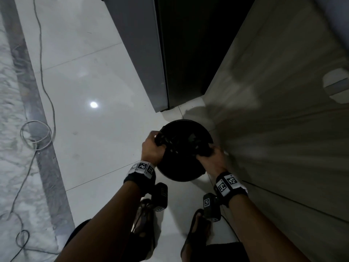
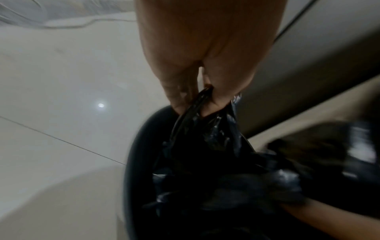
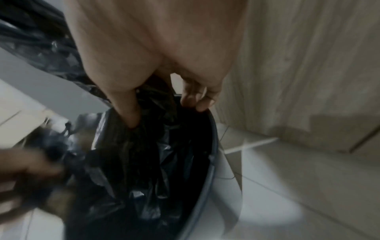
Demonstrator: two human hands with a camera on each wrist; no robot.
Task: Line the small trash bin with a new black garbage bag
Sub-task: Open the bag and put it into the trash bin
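A small round dark trash bin [image 1: 186, 174] stands on the tiled floor beside a wooden cabinet. A crumpled black garbage bag [image 1: 181, 142] hangs inside its mouth. My left hand [image 1: 153, 148] grips the bag's edge at the bin's left rim [image 2: 133, 146]; in the left wrist view, my left hand [image 2: 197, 99] pinches a bunched fold of the bag [image 2: 205, 146]. My right hand [image 1: 209, 157] grips the bag at the right rim. In the right wrist view, my right hand [image 3: 162, 112] has its thumb inside the bag [image 3: 144, 162] and its fingers [image 3: 193, 99] over the bin's rim [image 3: 213, 178].
A wooden cabinet front [image 1: 283, 110] rises close on the right, and a tall grey appliance [image 1: 143, 53] stands behind the bin. A loose cable [image 1: 35, 133] coils on the floor at the left. My sandalled feet [image 1: 198, 233] are just below the bin.
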